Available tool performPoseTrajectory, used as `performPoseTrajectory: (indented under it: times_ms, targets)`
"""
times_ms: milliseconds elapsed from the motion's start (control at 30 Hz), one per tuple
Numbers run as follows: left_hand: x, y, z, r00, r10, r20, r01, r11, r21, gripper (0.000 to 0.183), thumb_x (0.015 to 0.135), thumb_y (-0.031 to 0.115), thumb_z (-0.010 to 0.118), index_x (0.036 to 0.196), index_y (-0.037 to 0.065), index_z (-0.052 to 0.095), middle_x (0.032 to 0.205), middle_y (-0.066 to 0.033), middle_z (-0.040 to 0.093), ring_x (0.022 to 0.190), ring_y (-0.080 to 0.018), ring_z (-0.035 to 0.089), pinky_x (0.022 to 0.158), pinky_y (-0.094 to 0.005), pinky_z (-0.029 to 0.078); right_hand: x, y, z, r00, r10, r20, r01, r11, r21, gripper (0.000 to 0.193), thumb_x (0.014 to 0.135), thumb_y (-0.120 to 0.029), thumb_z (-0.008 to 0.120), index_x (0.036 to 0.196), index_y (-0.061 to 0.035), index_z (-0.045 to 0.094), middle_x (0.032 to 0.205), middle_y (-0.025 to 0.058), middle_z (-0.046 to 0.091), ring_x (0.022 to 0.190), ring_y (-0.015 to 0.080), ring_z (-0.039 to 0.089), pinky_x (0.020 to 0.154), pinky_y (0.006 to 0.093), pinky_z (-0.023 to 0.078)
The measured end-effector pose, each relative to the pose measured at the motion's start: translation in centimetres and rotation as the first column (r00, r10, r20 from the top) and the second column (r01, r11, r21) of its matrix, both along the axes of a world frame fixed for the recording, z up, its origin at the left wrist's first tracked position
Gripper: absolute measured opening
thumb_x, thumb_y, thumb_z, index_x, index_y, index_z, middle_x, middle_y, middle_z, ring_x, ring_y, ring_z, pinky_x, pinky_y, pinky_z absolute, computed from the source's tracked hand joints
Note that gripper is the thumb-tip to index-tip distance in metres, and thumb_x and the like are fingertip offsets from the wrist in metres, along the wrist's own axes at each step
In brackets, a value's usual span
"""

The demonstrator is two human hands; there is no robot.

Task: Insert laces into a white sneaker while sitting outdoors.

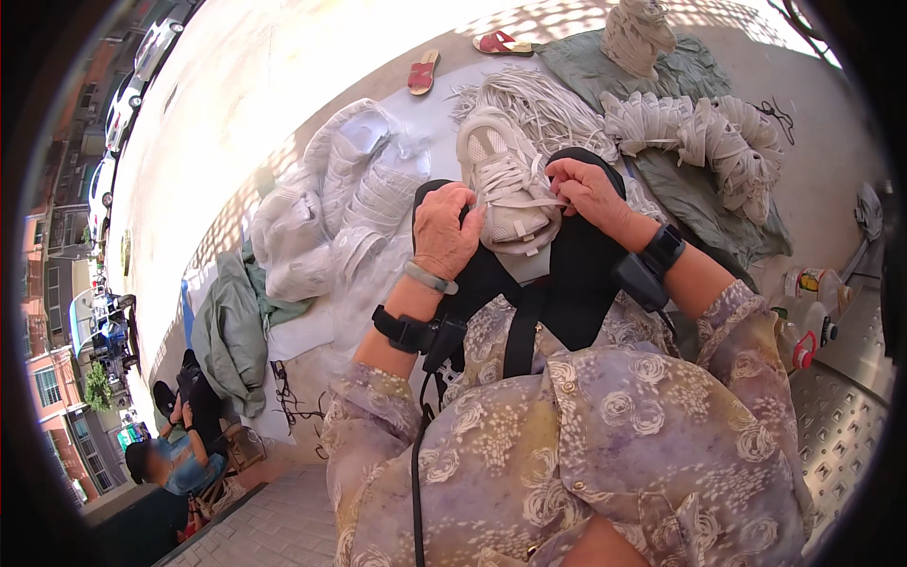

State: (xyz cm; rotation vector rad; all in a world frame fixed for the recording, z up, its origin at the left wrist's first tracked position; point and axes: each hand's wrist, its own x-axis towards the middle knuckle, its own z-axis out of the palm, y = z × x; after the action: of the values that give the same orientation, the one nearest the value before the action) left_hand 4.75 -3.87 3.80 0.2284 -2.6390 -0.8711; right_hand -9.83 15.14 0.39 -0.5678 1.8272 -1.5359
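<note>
A beige-and-white sneaker [491, 146] rests between my knees, its toe pointing away from me. Flat off-white shoelaces [515, 201] cross its front and run out to the right. At the right side of the shoe, my right hand [593, 197] pinches a lace between thumb and fingers. My left hand [444, 230] is closed against the shoe's left side; its fingertips are partly hidden, so what they grip cannot be made out. Black covers [590, 274] lie over my thighs under the shoe.
Behind the shoe lies a heap of loose laces [534, 99], with bundled white shoe pieces [704, 137] on green cloth [675, 189]. Plastic-wrapped white shoes [331, 198] are piled at left. Red slippers [423, 73] lie beyond. Plastic bottles [803, 317] stand at right; another person [189, 458] sits far left.
</note>
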Motion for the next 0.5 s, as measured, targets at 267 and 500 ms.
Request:
performPoseTrajectory:
  times_ms: [267, 500]
  targets:
    - [-6.6, 4.1, -0.9, 0.997, 0.001, 0.075, 0.023, 0.951, -0.309, 0.026, 0.064, 0.028, 0.065, 0.081, 0.008, 0.063, 0.104, -0.0091, 0.055, 0.098, -0.0285, 0.047, 0.081, -0.0420, 0.035, -1.2, -1.3, 1.1, 0.880, 0.001, 0.476, -0.080, 0.986, 0.145, 0.013, 0.083, -0.017, 0.049, 0.088, -0.0076, 0.056, 0.070, -0.0013, 0.050, 0.062, 0.0074, 0.049, 0.054, 0.0233, 0.043]
    - [-7.7, 5.8, -1.9, 0.988, 0.115, 0.102, -0.080, 0.951, -0.298, 0.018, 0.064, 0.019, 0.061, 0.077, 0.008, 0.064, 0.100, -0.0071, 0.055, 0.098, -0.0273, 0.046, 0.079, -0.0422, 0.033, -2.2, -1.9, 0.7, 0.812, 0.004, 0.583, -0.037, 0.998, 0.044, 0.013, 0.087, -0.014, 0.047, 0.096, -0.0106, 0.055, 0.074, -0.0028, 0.054, 0.063, 0.0067, 0.052, 0.057, 0.0208, 0.044]
